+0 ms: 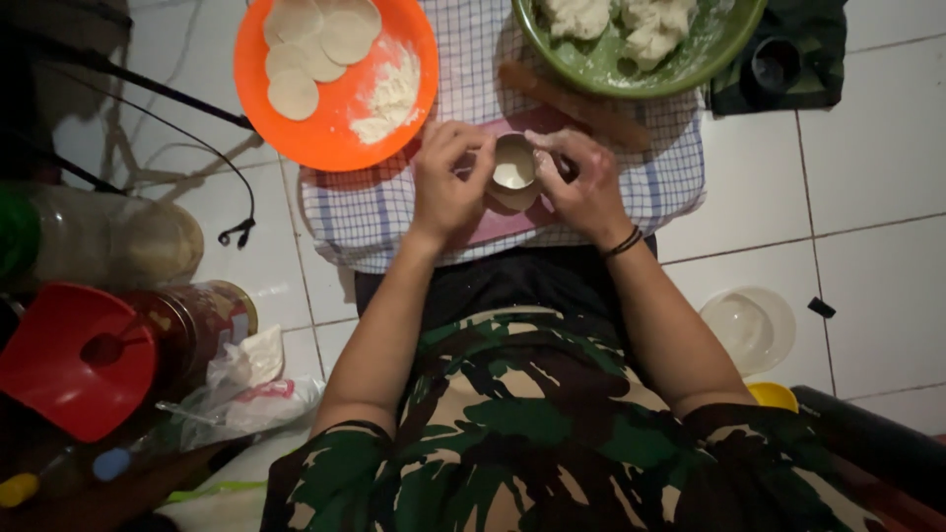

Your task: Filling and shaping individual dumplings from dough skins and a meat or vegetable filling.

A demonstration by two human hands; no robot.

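Both hands at a small round cutter (513,164) pressed on thin dough above the checked cloth (374,222) on the floor: left hand (445,187) and right hand (587,182) with fingers pinching its rim. Probably light and rigid, best gripped by the rim; dough beneath soft, easily torn. Orange plate (330,123) of cut discs (294,94) near.

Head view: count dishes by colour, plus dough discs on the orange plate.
Orange plate: 1
Green bowl: 1
Clear bowl: 1
Dough discs on the orange plate: about 5, overlapping
Total: about 8
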